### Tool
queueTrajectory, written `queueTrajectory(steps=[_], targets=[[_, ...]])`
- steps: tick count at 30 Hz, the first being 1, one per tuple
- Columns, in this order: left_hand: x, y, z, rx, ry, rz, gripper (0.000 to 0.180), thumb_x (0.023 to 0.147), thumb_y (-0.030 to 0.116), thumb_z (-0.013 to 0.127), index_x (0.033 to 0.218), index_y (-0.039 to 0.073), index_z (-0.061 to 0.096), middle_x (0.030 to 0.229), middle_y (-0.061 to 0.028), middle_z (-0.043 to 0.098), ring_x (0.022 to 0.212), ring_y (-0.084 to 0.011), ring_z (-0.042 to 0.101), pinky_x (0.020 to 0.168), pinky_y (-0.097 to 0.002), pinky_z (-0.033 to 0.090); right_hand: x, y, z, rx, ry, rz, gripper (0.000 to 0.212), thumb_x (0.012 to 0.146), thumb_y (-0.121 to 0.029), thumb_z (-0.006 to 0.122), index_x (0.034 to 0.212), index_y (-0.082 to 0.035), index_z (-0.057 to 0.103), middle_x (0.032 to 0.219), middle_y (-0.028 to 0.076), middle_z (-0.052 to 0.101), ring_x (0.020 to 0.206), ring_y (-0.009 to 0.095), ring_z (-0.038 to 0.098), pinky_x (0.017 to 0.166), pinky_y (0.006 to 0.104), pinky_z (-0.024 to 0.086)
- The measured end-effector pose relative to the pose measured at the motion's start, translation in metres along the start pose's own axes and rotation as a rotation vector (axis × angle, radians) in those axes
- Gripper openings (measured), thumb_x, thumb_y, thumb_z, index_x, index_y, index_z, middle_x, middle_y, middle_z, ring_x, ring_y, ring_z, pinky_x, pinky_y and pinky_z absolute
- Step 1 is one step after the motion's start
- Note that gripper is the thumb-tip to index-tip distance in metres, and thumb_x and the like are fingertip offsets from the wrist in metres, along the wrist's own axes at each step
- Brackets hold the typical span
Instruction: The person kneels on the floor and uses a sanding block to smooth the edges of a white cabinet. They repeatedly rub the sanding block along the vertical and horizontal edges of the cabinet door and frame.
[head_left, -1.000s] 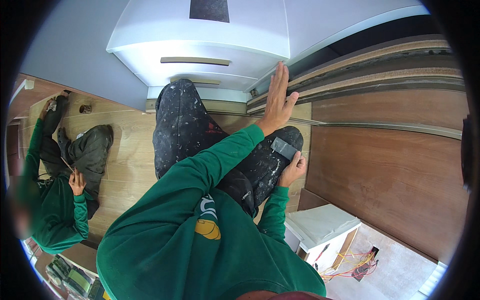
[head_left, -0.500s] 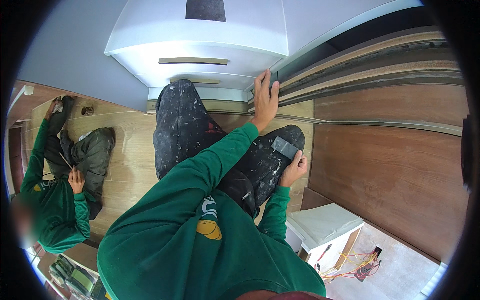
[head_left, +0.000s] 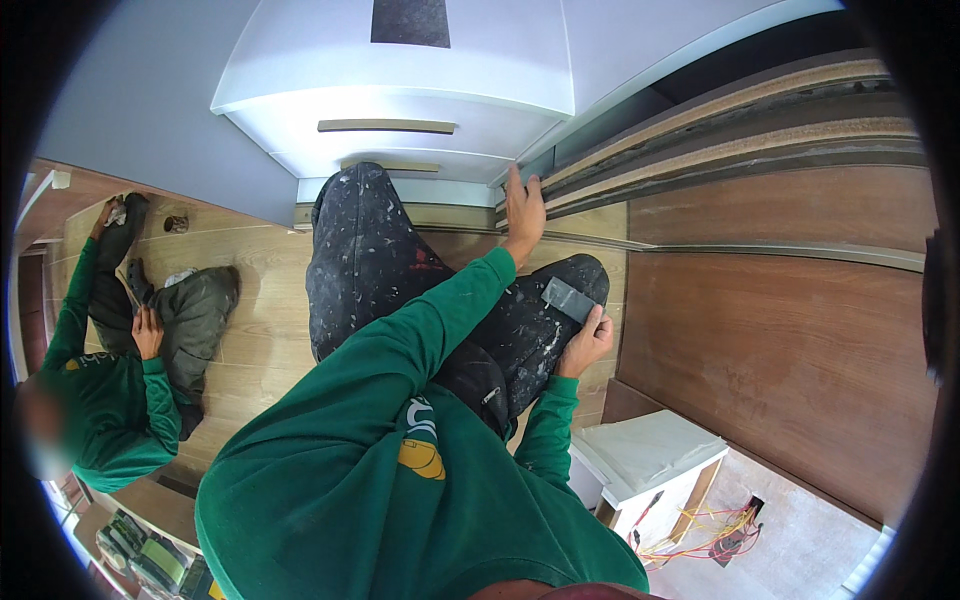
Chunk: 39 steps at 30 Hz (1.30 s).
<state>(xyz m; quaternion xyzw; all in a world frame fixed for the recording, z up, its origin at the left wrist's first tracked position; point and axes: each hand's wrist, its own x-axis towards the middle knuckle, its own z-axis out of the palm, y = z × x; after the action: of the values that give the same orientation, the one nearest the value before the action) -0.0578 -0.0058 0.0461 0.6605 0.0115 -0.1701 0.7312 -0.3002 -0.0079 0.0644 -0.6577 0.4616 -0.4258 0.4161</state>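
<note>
My left hand (head_left: 524, 212) reaches forward with its fingers stretched, their tips at the right lower corner of the white drawer unit (head_left: 400, 110). Beside those fingers run the edges of the stacked sliding panels (head_left: 700, 150); the exact contact is hard to make out. Over my right knee, my right hand (head_left: 587, 345) grips a flat grey rectangular piece (head_left: 572, 299) by its near end. Whether this is a scraper blade or an abrasive sheet I cannot tell. My dark trousers (head_left: 350, 260) are speckled with light paint.
At the left a co-worker in a green top (head_left: 115, 410) sits on the wood-look floor (head_left: 265, 270). Brown wood panels (head_left: 770, 340) stand on the right above a metal floor track (head_left: 780, 254). A white box-like cabinet (head_left: 650, 455) and loose coloured wires (head_left: 715, 530) lie lower right.
My left hand has moved slightly down and left, its fingers now closer together against the corner. My right hand still holds the grey piece in nearly the same place.
</note>
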Motion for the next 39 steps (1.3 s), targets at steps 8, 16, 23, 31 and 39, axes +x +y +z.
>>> queueTrajectory(steps=[8,16,23,31,39], targets=[[0.036,-0.047,0.007,-0.001,-0.034,-0.063,0.076,0.11,0.037,0.037,0.167,-0.01,0.018,0.175,-0.0307,0.02,0.164,-0.0425,0.019,0.133,-0.0421,0.018,-0.003,-0.006,0.004,0.045,-0.016,-0.001,0.036,0.11,-0.024,0.067,0.083,0.0,0.06,0.08,-0.002,0.054,0.078,0.01,0.045,0.07,0.031,0.043],[0.047,-0.05,0.014,-0.106,0.009,-0.32,0.056,0.104,0.024,0.042,0.151,-0.005,0.041,0.153,-0.0275,0.048,0.14,-0.0382,0.045,0.119,-0.042,0.034,-0.004,0.007,-0.008,0.028,0.01,0.019,0.035,0.11,-0.023,0.067,0.085,0.0,0.06,0.081,-0.002,0.054,0.079,0.009,0.045,0.071,0.0291,0.042],[0.074,-0.101,0.008,-0.28,-0.106,-0.402,0.071,0.1,0.019,0.043,0.166,-0.005,0.03,0.164,-0.0295,0.043,0.149,-0.0416,0.044,0.122,-0.0412,0.035,-0.008,0.001,-0.01,0.051,0.033,0.035,0.033,0.11,-0.022,0.068,0.086,0.0,0.06,0.082,-0.003,0.055,0.08,0.009,0.046,0.07,0.0289,0.043],[0.152,-0.182,-0.038,-0.245,-0.004,-0.404,0.066,0.094,0.013,0.047,0.158,-0.002,0.044,0.15,-0.0276,0.056,0.135,-0.0414,0.056,0.113,-0.0463,0.045,-0.014,-0.009,0.005,0.115,-0.036,0.018,0.03,0.11,-0.02,0.067,0.088,-0.001,0.061,0.083,-0.004,0.056,0.08,0.008,0.047,0.071,0.0278,0.043],[0.112,-0.175,-0.019,0.047,-0.276,-0.359,0.06,0.092,0.01,0.047,0.148,-0.014,0.048,0.136,-0.0337,0.062,0.127,-0.0417,0.061,0.112,-0.0426,0.044,-0.016,-0.006,-0.026,0.071,0.046,0.042,0.028,0.11,-0.02,0.067,0.09,-0.001,0.064,0.084,-0.003,0.058,0.082,0.007,0.049,0.073,0.0269,0.044]])
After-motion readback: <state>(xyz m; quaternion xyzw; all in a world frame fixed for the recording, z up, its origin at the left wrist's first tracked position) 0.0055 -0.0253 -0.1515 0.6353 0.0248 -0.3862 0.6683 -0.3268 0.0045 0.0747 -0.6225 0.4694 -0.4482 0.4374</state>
